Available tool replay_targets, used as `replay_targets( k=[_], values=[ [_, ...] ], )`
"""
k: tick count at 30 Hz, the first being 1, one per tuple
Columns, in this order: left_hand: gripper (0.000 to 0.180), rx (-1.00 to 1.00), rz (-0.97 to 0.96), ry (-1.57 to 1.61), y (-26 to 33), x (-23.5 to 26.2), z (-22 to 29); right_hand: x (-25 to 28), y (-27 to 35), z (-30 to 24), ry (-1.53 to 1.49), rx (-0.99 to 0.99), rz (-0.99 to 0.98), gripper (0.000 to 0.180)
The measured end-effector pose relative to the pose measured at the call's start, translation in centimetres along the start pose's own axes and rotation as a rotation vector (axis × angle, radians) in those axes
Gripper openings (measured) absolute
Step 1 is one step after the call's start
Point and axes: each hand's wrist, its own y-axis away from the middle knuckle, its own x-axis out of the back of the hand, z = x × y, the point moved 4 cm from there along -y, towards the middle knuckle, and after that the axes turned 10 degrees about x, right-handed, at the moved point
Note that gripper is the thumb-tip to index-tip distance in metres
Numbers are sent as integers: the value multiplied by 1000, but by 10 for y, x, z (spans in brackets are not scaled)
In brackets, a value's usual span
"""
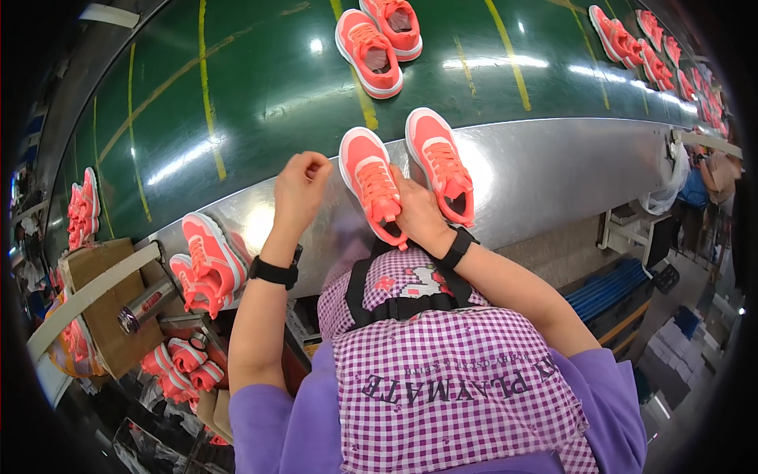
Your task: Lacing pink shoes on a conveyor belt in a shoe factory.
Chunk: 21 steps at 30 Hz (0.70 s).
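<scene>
In front of me, at the edge of the metal ledge, are two coral sneakers with white soles, toes pointing away. My right hand (421, 213) reaches between them and grips the left sneaker (371, 180) near its ankle opening; some of its fingers are hidden by the shoe. Close by on the right is the other sneaker (440, 164), heel toward me. My left hand (301, 191) hovers over the ledge to the left of the pair, fingers curled toward the thumb. Anything small inside that pinch is hidden.
A green conveyor belt (260, 87) with yellow lines runs beyond the metal ledge (545, 170). Another sneaker pair (373, 59) rides on it. More coral sneakers (207, 261) stand at the ledge's left end, near a cardboard box (118, 347). Blue bars (604, 290) lie low at right.
</scene>
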Motion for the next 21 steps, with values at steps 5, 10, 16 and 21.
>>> replay_targets(
  k=[5,10,16,21],
  values=[
    [13,-286,30,182,47,-32,13,0,2,0,-17,-19,18,68],
    [22,-501,136,9,70,-53,22,0,0,-4,21,58,51,68],
    [23,-613,128,-115,57,-63,40,-1,1,1,30,-33,-22,67],
    [16,-586,162,-128,64,-66,37,1,-1,-3,30,42,33,65]
  ],
)
